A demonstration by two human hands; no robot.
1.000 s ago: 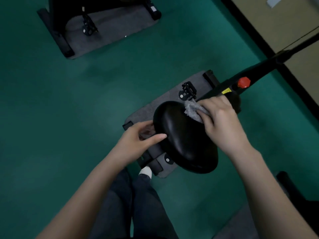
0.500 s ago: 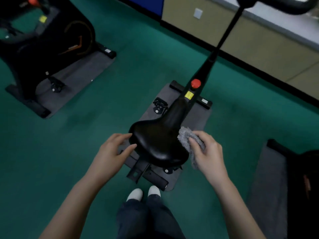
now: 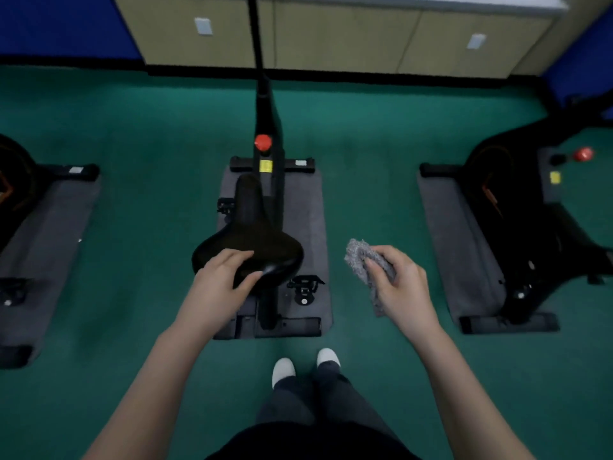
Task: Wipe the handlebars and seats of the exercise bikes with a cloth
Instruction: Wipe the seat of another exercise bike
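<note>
While the right hand point(image 3: 399, 288) grips cloth point(image 3: 359, 256), the left point(image 3: 217, 288) lies slack on the seat point(image 3: 265, 242).

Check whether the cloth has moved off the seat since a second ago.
Yes. The cloth, gripped by the right hand, has left the seat and sits apart to its right.

wide strips of bare green floor point(image 3: 149, 207) lie on both sides of the middle bike's grey mat point(image 3: 308, 207). the right hand point(image 3: 403, 287), gripping the cloth point(image 3: 361, 260), hangs over the right strip, touching nothing else. the left hand point(image 3: 220, 283) rests on the rear of the seat point(image 3: 258, 240). ahead, the black stem point(image 3: 265, 104) with its red knob point(image 3: 263, 142) stands upright. a left bike point(image 3: 16, 180) and a right bike point(image 3: 517, 207) close the outer sides.
</note>
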